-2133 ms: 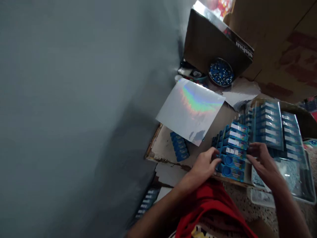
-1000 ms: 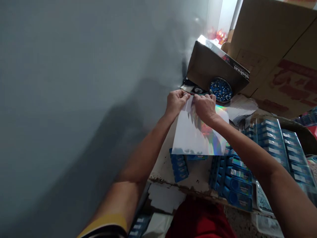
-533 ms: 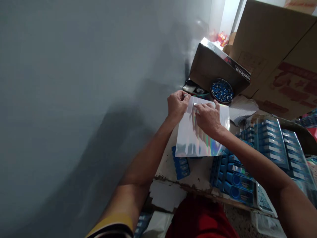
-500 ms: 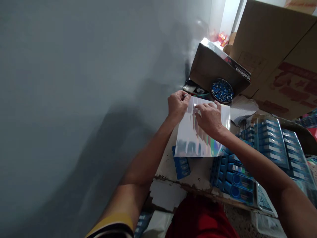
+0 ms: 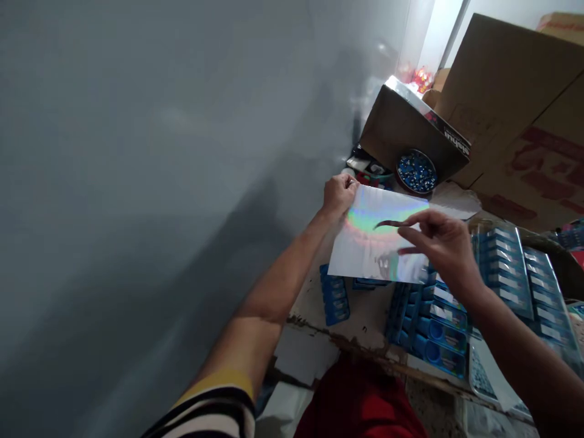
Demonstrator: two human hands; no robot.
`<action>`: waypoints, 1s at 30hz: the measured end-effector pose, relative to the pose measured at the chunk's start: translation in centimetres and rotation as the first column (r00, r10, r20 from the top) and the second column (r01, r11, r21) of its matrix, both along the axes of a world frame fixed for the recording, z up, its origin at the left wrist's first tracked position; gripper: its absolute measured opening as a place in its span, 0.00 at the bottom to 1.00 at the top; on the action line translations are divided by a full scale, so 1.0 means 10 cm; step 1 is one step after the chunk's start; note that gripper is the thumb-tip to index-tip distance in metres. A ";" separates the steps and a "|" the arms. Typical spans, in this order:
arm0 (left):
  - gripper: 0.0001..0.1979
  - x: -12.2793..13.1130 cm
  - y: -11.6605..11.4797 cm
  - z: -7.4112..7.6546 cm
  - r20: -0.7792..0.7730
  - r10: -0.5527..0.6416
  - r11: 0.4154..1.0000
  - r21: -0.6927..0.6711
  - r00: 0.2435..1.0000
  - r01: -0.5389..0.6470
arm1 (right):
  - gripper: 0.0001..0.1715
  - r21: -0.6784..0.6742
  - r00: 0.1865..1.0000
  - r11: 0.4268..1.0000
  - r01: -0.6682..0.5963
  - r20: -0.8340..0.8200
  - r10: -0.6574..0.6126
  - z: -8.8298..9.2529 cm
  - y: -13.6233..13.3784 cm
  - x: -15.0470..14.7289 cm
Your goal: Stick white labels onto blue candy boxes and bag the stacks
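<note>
A shiny holographic sheet [image 5: 365,255], white with a rainbow band, is tilted above the worktable. My left hand [image 5: 340,196] pinches its upper left corner. Over the sheet's right side, my right hand [image 5: 444,243] pinches a thin, dark, curved strip [image 5: 387,224] between thumb and finger; the strip's exact kind is unclear. Below the sheet's lower left edge lies a blue ridged plastic piece [image 5: 335,298]. More blue pieces [image 5: 365,283] are partly hidden under the sheet.
Blue plastic cases [image 5: 438,331] are stacked at the table's front right, with clear-wrapped blue packs [image 5: 506,267] behind. A round bowl of blue bits [image 5: 416,171] stands by a dark box [image 5: 387,131]. A large cardboard carton [image 5: 515,103] fills the back right. The grey wall [image 5: 137,152] borders the left.
My right hand has lifted off the sheet and moved right, with a thin curved strip between its fingers. My left hand keeps its corner; the sheet's tilt and reflections have shifted.
</note>
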State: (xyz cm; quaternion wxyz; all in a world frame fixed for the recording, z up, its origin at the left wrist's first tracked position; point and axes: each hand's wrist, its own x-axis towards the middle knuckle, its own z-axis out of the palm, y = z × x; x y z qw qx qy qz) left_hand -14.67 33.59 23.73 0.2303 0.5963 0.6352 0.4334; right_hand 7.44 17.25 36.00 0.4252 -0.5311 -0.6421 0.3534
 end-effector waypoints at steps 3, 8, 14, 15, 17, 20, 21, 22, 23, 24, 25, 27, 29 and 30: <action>0.05 -0.12 0.03 -0.13 0.013 0.000 0.995 -0.097 1.000 0.001 | 0.13 -0.254 0.975 0.967 -0.016 -0.218 -0.041 0.20 -0.15 0.17; 0.24 -0.29 0.07 -0.17 0.110 0.002 0.986 -0.167 0.994 0.016 | 0.19 -0.372 0.957 0.928 0.021 -0.262 -0.127 0.17 -0.23 0.43; 0.27 -0.19 -0.31 0.18 -0.198 0.044 0.999 -0.003 0.979 -0.045 | 0.24 -0.437 0.938 0.899 0.028 -0.298 -0.175 -0.02 -0.45 0.72; 0.25 -0.15 -0.43 0.25 -0.226 0.023 0.998 0.068 0.974 -0.008 | 0.24 -0.444 0.935 0.895 0.033 -0.303 -0.184 -0.03 -0.49 0.76; 0.17 -0.06 -0.68 0.38 -0.233 -0.042 0.985 0.155 0.972 0.080 | 0.24 -0.458 0.931 0.888 0.041 -0.304 -0.200 -0.05 -0.57 0.82; 0.10 0.05 -1.02 0.52 -0.155 -0.099 0.981 0.152 0.983 0.123 | 0.23 -0.469 0.930 0.883 0.032 -0.310 -0.199 -0.04 -0.64 0.83; 0.10 0.06 -1.11 0.55 -0.112 -0.085 0.984 0.145 0.990 0.101 | 0.23 -0.465 0.929 0.885 0.021 -0.318 -0.189 -0.03 -0.64 0.82; 0.11 0.05 -1.18 0.57 -0.066 -0.050 0.988 0.145 0.997 0.059 | 0.23 -0.460 0.930 0.888 0.006 -0.323 -0.173 -0.01 -0.62 0.79; 0.11 0.01 -1.23 0.57 -0.018 0.004 0.988 0.156 1.000 -0.001 | 0.23 -0.452 0.934 0.892 -0.010 -0.323 -0.153 0.01 -0.59 0.76; 0.12 -0.04 -1.24 0.56 0.032 0.070 0.982 0.174 0.997 -0.074 | 0.23 -0.440 0.940 0.898 -0.024 -0.316 -0.130 0.04 -0.53 0.72; 0.12 -0.10 -1.22 0.53 0.079 0.133 0.971 0.190 0.988 -0.146 | 0.22 -0.427 0.948 0.903 -0.039 -0.301 -0.102 0.07 -0.45 0.67; 0.11 -0.26 -1.07 0.44 0.147 0.222 0.949 0.195 0.964 -0.248 | 0.20 -0.408 0.966 0.911 -0.069 -0.254 -0.040 0.16 -0.20 0.55; 0.10 -0.40 -0.81 0.32 0.154 0.259 0.945 0.165 0.954 -0.283 | 0.18 -0.423 0.983 0.900 -0.107 -0.182 0.032 0.24 0.16 0.41; 0.10 -0.45 -0.64 0.27 0.146 0.254 0.952 0.137 0.956 -0.274 | 0.16 -0.438 0.989 0.890 -0.126 -0.131 0.076 0.27 0.36 0.32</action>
